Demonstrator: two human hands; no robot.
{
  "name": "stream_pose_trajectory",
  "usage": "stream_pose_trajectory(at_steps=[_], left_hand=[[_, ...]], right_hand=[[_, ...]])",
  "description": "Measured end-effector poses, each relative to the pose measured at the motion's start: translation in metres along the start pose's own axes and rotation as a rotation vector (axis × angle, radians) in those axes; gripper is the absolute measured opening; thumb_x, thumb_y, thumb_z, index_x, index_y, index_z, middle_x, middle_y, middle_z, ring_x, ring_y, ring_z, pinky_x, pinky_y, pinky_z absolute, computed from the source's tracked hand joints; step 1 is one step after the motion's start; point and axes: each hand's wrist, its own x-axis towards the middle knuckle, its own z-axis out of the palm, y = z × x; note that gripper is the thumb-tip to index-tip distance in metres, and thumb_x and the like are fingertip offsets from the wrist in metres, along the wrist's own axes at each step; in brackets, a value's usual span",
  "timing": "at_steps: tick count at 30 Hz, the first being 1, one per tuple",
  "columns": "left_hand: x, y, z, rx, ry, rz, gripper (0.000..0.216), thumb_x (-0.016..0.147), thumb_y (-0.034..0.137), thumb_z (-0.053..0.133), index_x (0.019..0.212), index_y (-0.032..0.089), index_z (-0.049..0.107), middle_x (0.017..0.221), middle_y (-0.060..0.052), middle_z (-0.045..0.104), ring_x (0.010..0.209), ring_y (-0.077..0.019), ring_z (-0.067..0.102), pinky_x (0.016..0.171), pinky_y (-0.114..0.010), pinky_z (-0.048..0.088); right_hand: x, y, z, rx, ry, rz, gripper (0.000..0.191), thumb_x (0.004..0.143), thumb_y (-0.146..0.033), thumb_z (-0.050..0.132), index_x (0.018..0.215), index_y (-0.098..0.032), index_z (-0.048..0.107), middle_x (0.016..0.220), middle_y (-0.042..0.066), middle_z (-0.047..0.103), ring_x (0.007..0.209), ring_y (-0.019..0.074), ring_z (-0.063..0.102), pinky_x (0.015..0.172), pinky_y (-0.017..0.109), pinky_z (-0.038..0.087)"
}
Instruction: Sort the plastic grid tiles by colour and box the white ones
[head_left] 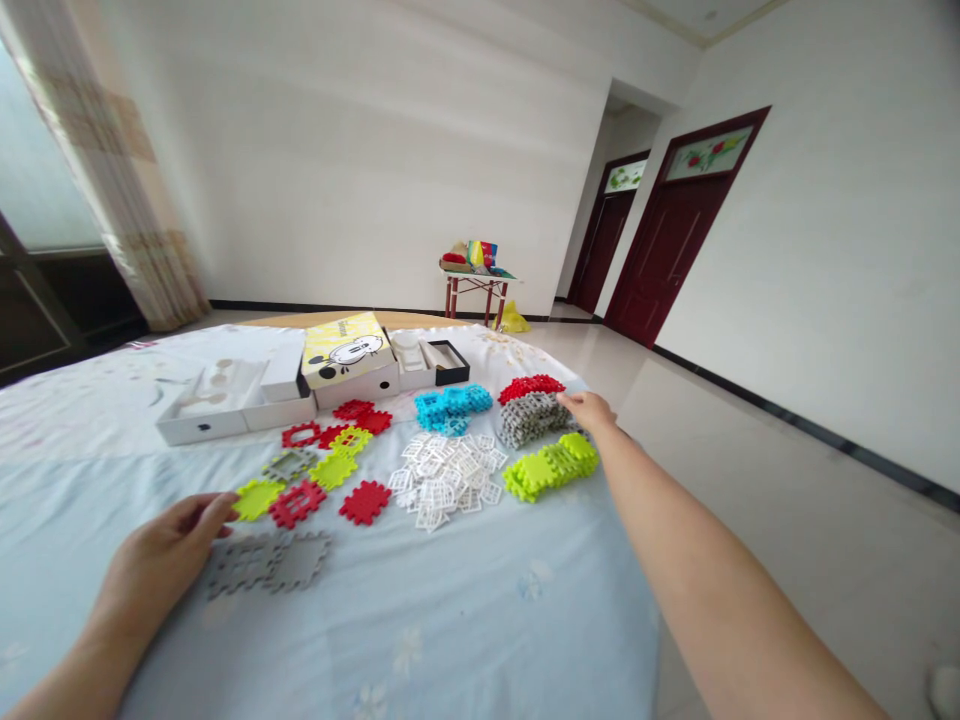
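Observation:
Reaching to the table's right edge, my right hand point(591, 410) pinches at the end of a pile of grey interlocking plastic tiles point(529, 420). A pile of red tiles point(531, 387) lies just behind it, and lime green tiles point(551, 467) are in front. At the left, my left hand point(165, 555) has its fingers closed, the tips against the edge of a lime green tile point(257, 501); whether they grip it is hidden. Two joined grey tiles point(300, 562) lie flat beside that hand. A red window-shaped tile point(298, 504) and a solid red tile point(365, 503) lie nearby.
White window-frame pieces point(442, 475) are heaped mid-table, with blue tiles point(452, 402) behind. Open white boxes point(217, 410) and a yellow cartoon box point(349, 350) stand at the back. Beyond, a small table point(480, 275) stands by the wall. The cloth-covered table point(465, 630) ends at right.

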Motion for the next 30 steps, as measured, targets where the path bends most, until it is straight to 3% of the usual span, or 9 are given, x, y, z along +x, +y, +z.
stream_pose_trajectory(at_steps=[7,9,12,16,19,24,30], left_hand=[[-0.004,0.004,0.0,-0.052,0.017,0.047,0.041,0.064,0.055,0.047,0.083,0.021,0.062,0.066,-0.001,0.068,0.062,-0.0196,0.061,0.058,-0.027,0.045],[-0.006,0.004,0.001,-0.061,0.028,0.071,0.041,0.066,0.054,0.047,0.082,0.019,0.062,0.065,-0.001,0.067,0.062,-0.019,0.061,0.058,-0.026,0.045],[-0.009,0.005,0.002,-0.083,0.025,0.093,0.041,0.069,0.053,0.046,0.083,0.018,0.062,0.066,-0.003,0.067,0.064,-0.0186,0.061,0.058,-0.026,0.045],[-0.01,0.003,0.005,-0.152,0.028,0.109,0.042,0.07,0.053,0.045,0.085,0.017,0.062,0.071,-0.004,0.067,0.065,-0.0176,0.061,0.057,-0.024,0.046],[-0.009,-0.001,0.006,-0.161,0.041,0.104,0.041,0.069,0.053,0.046,0.083,0.017,0.062,0.069,-0.004,0.067,0.064,-0.0171,0.061,0.056,-0.024,0.046],[-0.007,-0.005,0.008,-0.206,0.025,0.113,0.042,0.069,0.054,0.046,0.084,0.017,0.061,0.071,-0.004,0.066,0.065,-0.0177,0.061,0.055,-0.024,0.046],[-0.009,0.0,0.006,-0.227,0.025,0.103,0.043,0.068,0.054,0.046,0.083,0.017,0.061,0.069,-0.005,0.066,0.064,-0.0185,0.061,0.054,-0.026,0.046]], right_hand=[[-0.019,-0.017,-0.009,-0.002,0.15,0.005,0.048,0.087,-0.05,0.03,0.1,-0.021,0.065,0.103,0.012,0.062,0.101,0.0287,0.053,0.082,0.043,0.039],[-0.031,-0.033,-0.008,0.056,0.207,-0.087,0.041,0.088,-0.044,0.032,0.101,-0.021,0.065,0.104,0.011,0.062,0.101,0.0257,0.052,0.085,0.038,0.039],[-0.059,-0.067,0.002,0.209,0.225,-0.364,0.033,0.087,-0.035,0.038,0.098,-0.02,0.065,0.103,0.008,0.064,0.1,0.021,0.053,0.089,0.032,0.037],[-0.119,-0.12,0.024,0.401,0.078,-0.753,0.024,0.083,-0.028,0.047,0.096,-0.017,0.064,0.099,0.006,0.066,0.096,0.0181,0.056,0.09,0.029,0.037],[-0.168,-0.153,0.041,0.406,-0.088,-0.933,0.021,0.081,-0.028,0.053,0.096,-0.019,0.064,0.098,0.005,0.065,0.095,0.0186,0.055,0.088,0.031,0.038],[-0.221,-0.184,0.06,0.199,-0.243,-1.039,0.037,0.072,-0.044,0.063,0.103,-0.023,0.061,0.102,0.006,0.062,0.102,0.0244,0.048,0.086,0.04,0.034],[-0.231,-0.19,0.069,0.071,-0.289,-1.043,0.038,0.073,-0.043,0.061,0.105,-0.025,0.059,0.102,0.007,0.06,0.101,0.0266,0.046,0.083,0.042,0.032]])
